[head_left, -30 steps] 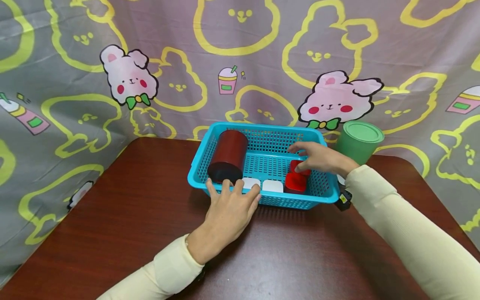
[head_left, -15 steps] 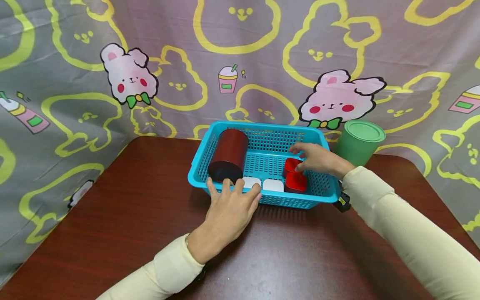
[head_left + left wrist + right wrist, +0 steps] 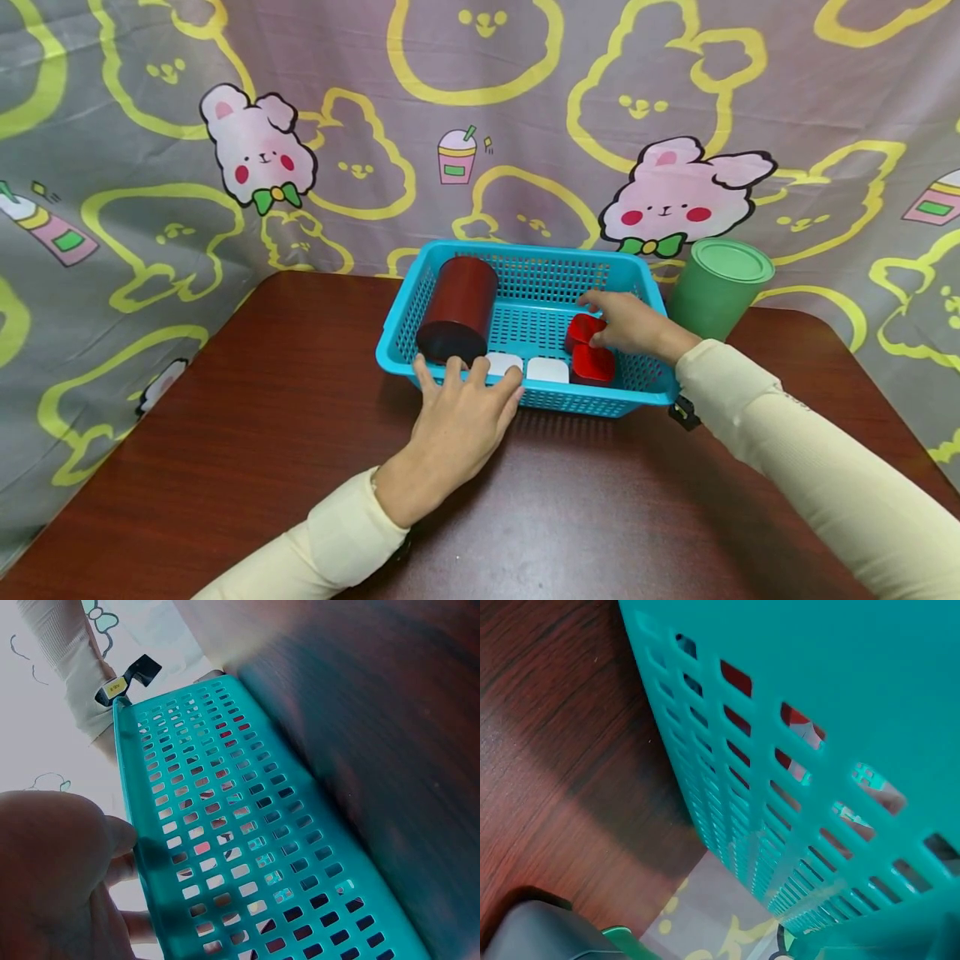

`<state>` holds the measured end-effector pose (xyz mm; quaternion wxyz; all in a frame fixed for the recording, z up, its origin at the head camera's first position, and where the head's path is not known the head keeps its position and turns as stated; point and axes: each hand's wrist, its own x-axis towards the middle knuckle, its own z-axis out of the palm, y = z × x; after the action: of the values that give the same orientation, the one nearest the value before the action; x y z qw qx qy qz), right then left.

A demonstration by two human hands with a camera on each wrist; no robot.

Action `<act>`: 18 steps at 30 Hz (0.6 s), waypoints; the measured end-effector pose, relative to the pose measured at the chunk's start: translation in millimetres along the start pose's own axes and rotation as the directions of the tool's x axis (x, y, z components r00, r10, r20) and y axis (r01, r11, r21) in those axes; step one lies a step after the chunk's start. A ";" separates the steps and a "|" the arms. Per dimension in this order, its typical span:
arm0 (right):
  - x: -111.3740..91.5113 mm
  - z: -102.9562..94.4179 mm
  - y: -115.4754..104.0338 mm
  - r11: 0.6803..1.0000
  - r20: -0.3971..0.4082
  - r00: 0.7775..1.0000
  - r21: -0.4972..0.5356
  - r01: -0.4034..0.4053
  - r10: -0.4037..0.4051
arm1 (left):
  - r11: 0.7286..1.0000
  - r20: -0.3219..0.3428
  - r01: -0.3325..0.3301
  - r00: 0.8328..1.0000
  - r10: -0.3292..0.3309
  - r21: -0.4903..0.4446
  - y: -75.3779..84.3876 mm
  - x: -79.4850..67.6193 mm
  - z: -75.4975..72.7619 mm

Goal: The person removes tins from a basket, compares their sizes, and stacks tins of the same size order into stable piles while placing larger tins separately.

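A turquoise plastic basket (image 3: 555, 257) with slotted walls stands on the table. My left hand (image 3: 453, 425) grips its front rim, fingers over the edge; in the left wrist view the thumb (image 3: 118, 834) lies at the outer side of the rim. Inside the basket my right hand (image 3: 636, 323) pinches a small red-topped container (image 3: 583, 327) between thumb and fingers. A second red-topped container (image 3: 592, 364) stands just in front of it. Two white-topped pieces (image 3: 547, 370) sit along the front wall. In the right wrist view the basket wall hides the right hand.
A dark red cylindrical canister (image 3: 467, 293) lies on its side in the left end of the basket. Outside, at the right end, stands a green lidded canister (image 3: 720, 287). A patterned curtain (image 3: 345, 100) hangs behind the brown table (image 3: 247, 417).
My right hand has moved slightly left and toward me, and the red-topped container at its fingers has shifted left with it. The left hand stays on the rim.
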<state>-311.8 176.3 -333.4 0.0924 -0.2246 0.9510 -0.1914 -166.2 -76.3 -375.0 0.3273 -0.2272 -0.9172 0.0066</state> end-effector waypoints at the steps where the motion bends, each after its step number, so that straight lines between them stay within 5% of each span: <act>1: 0.1 0.4 0.3 1.000 -0.002 1.000 -0.004 -0.006 0.006 | 1.000 0.001 0.000 1.000 0.000 0.002 0.1 0.1 -0.2; 18: 0.3 1.7 -3.6 0.998 -0.023 0.999 -0.049 -0.033 0.032 | 1.000 0.006 0.002 1.000 -0.002 -0.004 -0.2 0.2 -0.6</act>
<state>-310.2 172.6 -333.5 0.0796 -0.2093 0.9599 -0.1689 -166.0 -76.5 -374.3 0.3239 -0.2271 -0.9184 0.0050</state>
